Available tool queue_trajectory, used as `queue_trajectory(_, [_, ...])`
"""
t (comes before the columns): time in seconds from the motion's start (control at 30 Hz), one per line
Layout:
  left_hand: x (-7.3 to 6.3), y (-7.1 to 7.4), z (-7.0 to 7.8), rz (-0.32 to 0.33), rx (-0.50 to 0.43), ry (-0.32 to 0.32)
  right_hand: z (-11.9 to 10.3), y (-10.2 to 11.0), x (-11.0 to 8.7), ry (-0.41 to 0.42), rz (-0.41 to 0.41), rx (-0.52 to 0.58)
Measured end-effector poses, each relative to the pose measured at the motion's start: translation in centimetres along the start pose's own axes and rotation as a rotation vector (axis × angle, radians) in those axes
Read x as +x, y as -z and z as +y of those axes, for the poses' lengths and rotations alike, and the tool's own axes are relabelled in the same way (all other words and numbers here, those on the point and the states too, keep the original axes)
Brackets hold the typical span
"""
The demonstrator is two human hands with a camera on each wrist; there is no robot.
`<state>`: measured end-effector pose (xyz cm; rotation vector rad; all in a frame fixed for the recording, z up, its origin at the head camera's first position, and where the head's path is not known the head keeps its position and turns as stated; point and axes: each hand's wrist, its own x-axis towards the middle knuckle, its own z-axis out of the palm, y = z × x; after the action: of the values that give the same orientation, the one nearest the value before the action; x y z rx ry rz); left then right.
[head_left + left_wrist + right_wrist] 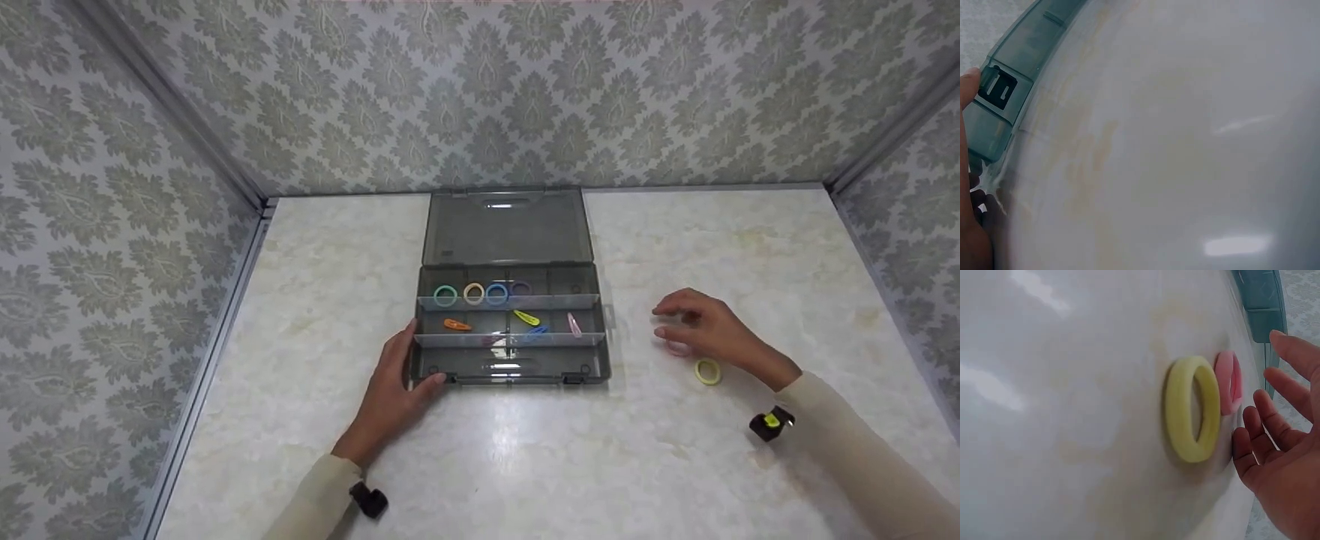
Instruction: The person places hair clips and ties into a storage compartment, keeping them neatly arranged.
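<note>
A grey see-through divider box (417, 360) stands with its lid (506, 229) laid back. My left hand (391, 394) holds its front left corner, fingers along the side and thumb at the front latch (998, 87). To the right of the box, my right hand (709, 328) hovers with loosely bent fingers and holds nothing. Beneath it lies a pink hair tie (1224, 382), partly hidden in the head view. A yellow hair tie (1180, 410) lies on the table, nearer to me.
The box's back row has a teal hair tie (435, 297), a cream one (474, 284), a blue one (496, 284) and a dark purple one. Its middle row holds an orange hair clip (457, 325), a yellow clip (526, 318), a pink clip (574, 325) and a blue clip (534, 334).
</note>
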<state>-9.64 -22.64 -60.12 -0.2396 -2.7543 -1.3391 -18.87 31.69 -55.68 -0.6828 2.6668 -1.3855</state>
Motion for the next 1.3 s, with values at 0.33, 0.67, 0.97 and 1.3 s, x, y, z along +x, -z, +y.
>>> queue_trajectory(0.33, [-0.2, 0.1, -0.1, -0.003, -0.005, 0.003, 0.5, 0.4, -2.7, 0.022, 0.019, -0.073])
queue_trajectory(0.67, [-0.4, 0.2, 0.1, -0.005, -0.013, 0.035, 0.5, 0.6, -3.9, -0.059, 0.023, -0.171])
queue_trajectory(0.97, [-0.3, 0.1, 0.2, -0.002, -0.008, 0.036, 0.8, -0.2, -4.7, 0.007, 0.082, -0.208])
queue_trajectory(1.3, [-0.1, 0.1, 0.0, -0.024, 0.005, 0.052, 1.0, -0.8, -4.8, 0.031, 0.146, -0.190])
